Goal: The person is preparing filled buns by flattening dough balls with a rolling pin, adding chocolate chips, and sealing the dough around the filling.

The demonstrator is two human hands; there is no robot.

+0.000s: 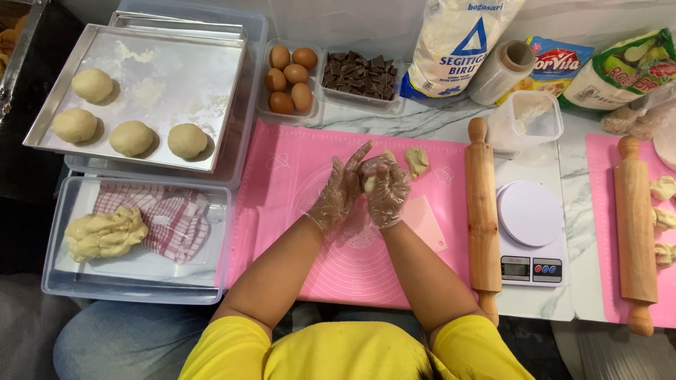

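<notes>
From the head camera, both hands wear thin clear plastic gloves and meet above the pink silicone baking mat (282, 176) on the marble counter (577, 211). The left hand (339, 190) lies flat with its fingers spread apart, pressed against the right hand (384, 190), whose fingers curl closed around a small pale dough lump (369, 182). Another pale dough piece (417, 160) lies on the mat just beyond. A wooden rolling pin (482, 211) rests beside a white digital scale (529, 232).
</notes>
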